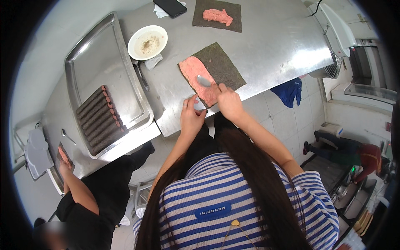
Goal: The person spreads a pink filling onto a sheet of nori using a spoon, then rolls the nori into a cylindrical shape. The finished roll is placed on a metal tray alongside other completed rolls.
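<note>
A dark green seaweed sheet (224,64) lies on the steel table in front of me. Pink minced meat paste (193,71) covers a wide band along its left side. My right hand (228,102) is closed on a metal spoon (203,81), whose shiny bowl rests on the paste; the grip hides most of the handle. At the sheet's near corner, my left hand (192,116) has thumb and index finger apart, their tips at the edge of the sheet.
Left is a metal tray (132,89) with several seaweed rolls (98,121). A white bowl (148,43) with cloudy liquid stands beside it. Another seaweed sheet (234,26) with paste and a phone (170,7) lie farther back. A co-worker's hand (64,166) works at far left.
</note>
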`<state>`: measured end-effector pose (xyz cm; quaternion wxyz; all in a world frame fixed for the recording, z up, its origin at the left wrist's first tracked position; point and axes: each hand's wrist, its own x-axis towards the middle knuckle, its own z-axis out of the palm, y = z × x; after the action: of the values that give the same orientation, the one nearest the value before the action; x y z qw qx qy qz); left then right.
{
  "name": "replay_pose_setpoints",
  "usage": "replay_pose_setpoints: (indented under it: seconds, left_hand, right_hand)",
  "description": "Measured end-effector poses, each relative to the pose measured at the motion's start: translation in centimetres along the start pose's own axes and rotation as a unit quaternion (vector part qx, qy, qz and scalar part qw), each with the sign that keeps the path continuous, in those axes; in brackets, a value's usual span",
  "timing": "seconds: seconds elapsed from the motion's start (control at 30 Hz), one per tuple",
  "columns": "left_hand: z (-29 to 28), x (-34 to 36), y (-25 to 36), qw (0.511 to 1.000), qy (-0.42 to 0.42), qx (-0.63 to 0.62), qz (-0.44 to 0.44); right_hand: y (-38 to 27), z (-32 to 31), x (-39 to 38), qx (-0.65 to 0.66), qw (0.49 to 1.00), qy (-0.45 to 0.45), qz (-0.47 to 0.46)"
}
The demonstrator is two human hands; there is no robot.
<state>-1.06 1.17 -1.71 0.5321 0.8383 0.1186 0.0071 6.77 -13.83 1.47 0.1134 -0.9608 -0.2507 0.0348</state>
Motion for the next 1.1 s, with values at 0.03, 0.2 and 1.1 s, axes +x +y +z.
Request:
replay_pose_setpoints:
  seconds: [0.03, 0.2, 1.1]
  left_hand:
    - [-0.1, -0.1, 0.0, 1.000, 0.000, -0.001, -0.005]
    - [-0.2, -0.2, -0.8, 1.000, 0.007, -0.004, 0.015]
    - [-3.5, 14.3, -3.9, 0.994, 0.089, 0.063, 0.025]
  right_hand:
    - [-0.3, -0.1, -0.3, 0.030, 0.999, -0.002, -0.020]
    - [-0.6, -2.8, 0.8, 0.079, 0.997, -0.019, -0.008]
    - [4.3, -2.7, -3.1, 0.170, 0.984, -0.030, 0.052]
